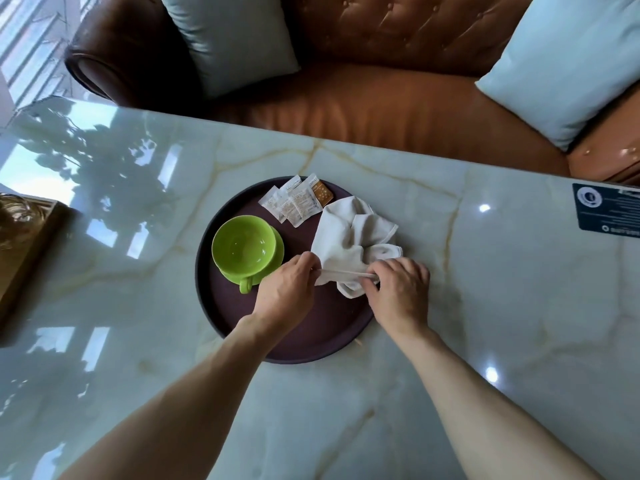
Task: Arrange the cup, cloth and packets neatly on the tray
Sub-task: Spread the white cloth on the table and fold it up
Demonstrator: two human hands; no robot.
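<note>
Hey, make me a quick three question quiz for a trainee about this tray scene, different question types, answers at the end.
1. True or false: the green cup stands on the tray, on its left part.
2. Which item do both hands hold? A) packets B) cloth C) cup
3. Fill in: the packets lie at the tray's ___ edge, toward the sofa.

Key:
1. True.
2. B: the left hand and right hand each pinch the cloth, an edge stretched between them.
3. Far.
</note>
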